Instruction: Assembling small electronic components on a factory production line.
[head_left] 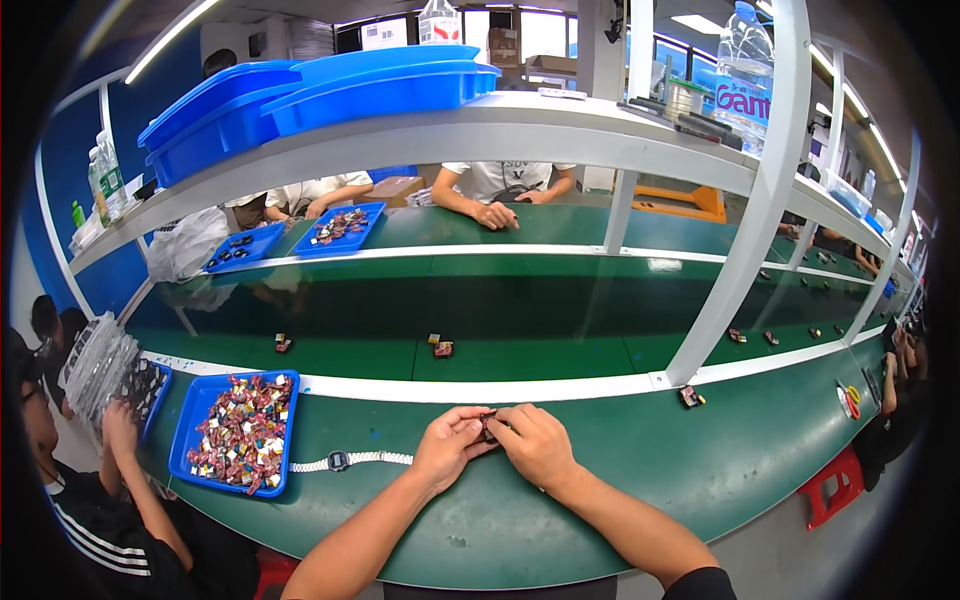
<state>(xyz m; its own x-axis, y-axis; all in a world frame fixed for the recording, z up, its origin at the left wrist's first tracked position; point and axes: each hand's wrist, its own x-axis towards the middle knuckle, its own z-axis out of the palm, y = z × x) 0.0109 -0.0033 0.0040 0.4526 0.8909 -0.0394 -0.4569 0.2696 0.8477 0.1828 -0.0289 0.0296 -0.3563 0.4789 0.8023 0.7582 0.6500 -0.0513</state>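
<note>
Here, low in the middle of the frame, the person's left hand and right hand meet over a green surface. The fingers of both hands are pinched together on a small dark part, held between the two hands just above the surface; it is mostly hidden, so which way it points cannot be told.

Just left of the left hand a watch with a white strap lies flat on the surface, its long axis running left to right across the frame, the dark face toward the left end. Further left sits a blue tray full of small mixed-colour parts. Beyond the hands, toward the middle of the frame, a green belt carries a few small parts. At the lower left edge another person's hand rests near a second tray.
</note>
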